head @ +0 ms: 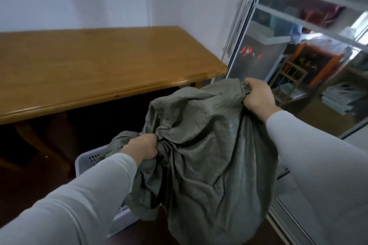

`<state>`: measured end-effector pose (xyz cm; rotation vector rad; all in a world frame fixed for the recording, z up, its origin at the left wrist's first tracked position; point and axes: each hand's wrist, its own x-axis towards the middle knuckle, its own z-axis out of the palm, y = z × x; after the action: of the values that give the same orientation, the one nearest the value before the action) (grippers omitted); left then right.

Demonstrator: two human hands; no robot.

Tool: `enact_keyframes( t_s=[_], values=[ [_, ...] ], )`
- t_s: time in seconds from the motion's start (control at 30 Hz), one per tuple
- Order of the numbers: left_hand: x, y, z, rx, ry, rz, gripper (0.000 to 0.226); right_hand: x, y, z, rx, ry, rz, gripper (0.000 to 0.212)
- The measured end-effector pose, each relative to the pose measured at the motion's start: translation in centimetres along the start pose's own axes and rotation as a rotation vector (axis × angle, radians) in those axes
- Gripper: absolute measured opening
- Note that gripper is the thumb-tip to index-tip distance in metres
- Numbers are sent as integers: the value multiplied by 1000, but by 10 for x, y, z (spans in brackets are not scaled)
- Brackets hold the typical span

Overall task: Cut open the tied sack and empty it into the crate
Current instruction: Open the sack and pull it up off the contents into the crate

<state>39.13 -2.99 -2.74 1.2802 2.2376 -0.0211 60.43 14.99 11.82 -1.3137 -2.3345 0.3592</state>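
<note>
Sack of grey-green woven fabric, creased and bulging, is hanging between both hands over a white perforated plastic crate near the glossy wooden tabletop. Left hand is pinching a gathered fold in a tight grip, while right hand is clenching a bunched far corner. Sack and sleeves are hiding most of the crate, so its contents are not visible.

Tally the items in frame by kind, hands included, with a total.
Grey-green sack: 1
White perforated plastic crate: 1
Wooden table: 1
Hands: 2, left hand and right hand, both gripping the sack
Total: 5
</note>
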Motion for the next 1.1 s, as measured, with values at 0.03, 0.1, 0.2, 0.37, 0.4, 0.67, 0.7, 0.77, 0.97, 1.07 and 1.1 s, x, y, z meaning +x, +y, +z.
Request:
enact_keyframes(
  t_s=[0.03,0.1,0.2,0.37,0.4,0.67,0.7,0.77,0.97,1.07,1.1],
  values=[
    [5,-4,-11,-9,22,-7,35,11,-9,-4,6,21,-23,22],
    [18,-9,-29,-39,54,-24,38,31,-24,-8,27,57,-49,37],
    [45,-17,-44,-79,89,-67,43,62,-37,0,47,70,-76,30],
    [95,-33,-51,-91,44,-100,47,115,-34,50,103,4,-147,15],
    [106,-36,-48,-90,15,-100,53,124,-30,62,101,-26,-151,20],
    [159,-72,9,-70,-245,-175,67,135,24,162,133,-301,-57,22],
    [162,-76,14,-73,-246,-184,62,137,24,171,144,-314,-53,18],
    [170,-83,21,-70,-239,-195,60,143,25,187,129,-358,-50,11],
    [186,-112,38,25,-265,-200,66,145,22,218,157,-446,-92,22],
    [186,-129,48,28,-303,-216,74,145,18,228,178,-436,-84,32],
    [186,-136,53,25,-346,-224,77,145,15,231,182,-424,-81,34]
  ],
)
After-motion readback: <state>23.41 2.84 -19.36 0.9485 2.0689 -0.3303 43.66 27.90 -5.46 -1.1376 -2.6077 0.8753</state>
